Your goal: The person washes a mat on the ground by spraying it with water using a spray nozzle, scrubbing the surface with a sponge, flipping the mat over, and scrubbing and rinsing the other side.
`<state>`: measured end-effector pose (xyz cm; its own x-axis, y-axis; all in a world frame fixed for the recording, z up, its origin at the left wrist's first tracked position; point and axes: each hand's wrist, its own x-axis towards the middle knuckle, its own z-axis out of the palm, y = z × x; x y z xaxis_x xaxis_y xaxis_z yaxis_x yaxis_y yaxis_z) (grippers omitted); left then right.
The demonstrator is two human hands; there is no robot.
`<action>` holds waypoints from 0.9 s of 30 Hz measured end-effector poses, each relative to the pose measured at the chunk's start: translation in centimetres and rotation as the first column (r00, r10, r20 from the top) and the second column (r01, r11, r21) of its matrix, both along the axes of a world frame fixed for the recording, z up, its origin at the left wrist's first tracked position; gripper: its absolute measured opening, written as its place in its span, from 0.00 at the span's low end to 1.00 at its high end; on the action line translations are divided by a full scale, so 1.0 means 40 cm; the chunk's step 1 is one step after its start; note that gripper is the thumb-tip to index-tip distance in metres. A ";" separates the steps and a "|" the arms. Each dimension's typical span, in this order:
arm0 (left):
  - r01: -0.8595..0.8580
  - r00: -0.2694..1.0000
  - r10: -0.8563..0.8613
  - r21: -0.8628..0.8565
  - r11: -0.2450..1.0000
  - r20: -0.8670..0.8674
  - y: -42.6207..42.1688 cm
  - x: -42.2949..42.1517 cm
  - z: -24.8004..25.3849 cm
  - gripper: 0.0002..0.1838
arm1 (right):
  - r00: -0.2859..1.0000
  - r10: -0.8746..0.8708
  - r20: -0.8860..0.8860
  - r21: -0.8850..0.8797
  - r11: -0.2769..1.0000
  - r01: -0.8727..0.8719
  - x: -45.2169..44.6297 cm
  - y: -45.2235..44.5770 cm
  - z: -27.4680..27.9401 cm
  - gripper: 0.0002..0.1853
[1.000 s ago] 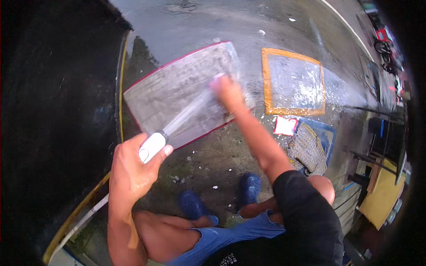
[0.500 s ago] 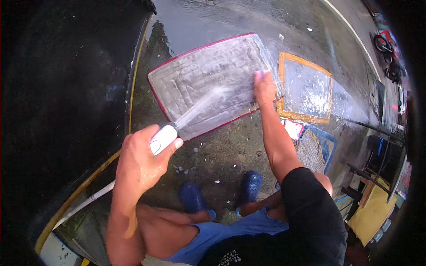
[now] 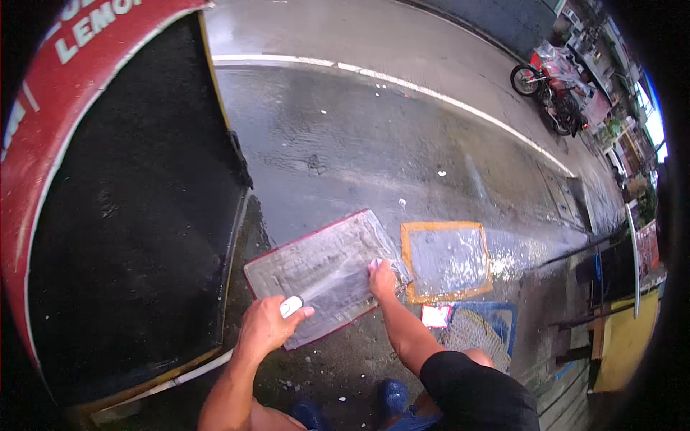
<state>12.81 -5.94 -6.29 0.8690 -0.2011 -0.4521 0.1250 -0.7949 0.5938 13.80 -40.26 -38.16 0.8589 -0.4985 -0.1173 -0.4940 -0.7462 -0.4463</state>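
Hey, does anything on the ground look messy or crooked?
Yes. The grey woven-looking mat lies crookedly over the blue-bordered rectangular mat, covering part of it. White patches also speckle the wet ground beside the orange-bordered grey mat; I can't tell suds from glare.

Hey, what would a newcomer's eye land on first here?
Probably the red-edged mat, just below centre, with the left hand aiming a spraying white nozzle across it and the right hand at its right end. The lettered red panel at upper left and the motorcycle at upper right also stand out.
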 end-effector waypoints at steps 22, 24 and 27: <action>-0.220 0.975 0.220 -0.022 0.975 0.023 0.152 -0.086 0.046 0.27 | 0.383 0.906 0.180 -0.005 0.390 -0.921 -0.105 0.536 -0.031 0.20; -0.211 0.977 0.211 0.016 0.977 -0.030 0.164 -0.098 0.046 0.26 | 0.416 0.907 -0.057 0.009 0.417 -0.909 0.101 0.562 -0.013 0.22; -0.229 0.970 0.230 0.015 0.973 -0.074 0.172 -0.121 0.048 0.26 | 0.555 0.817 0.157 -0.173 0.576 -0.799 0.173 0.585 -0.060 0.22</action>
<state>7.97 0.96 -4.37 0.8555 0.0028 -0.5178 0.3480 -0.7436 0.5709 20.71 -16.88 -40.55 0.9019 0.4185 0.1071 0.4259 -0.8200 -0.3825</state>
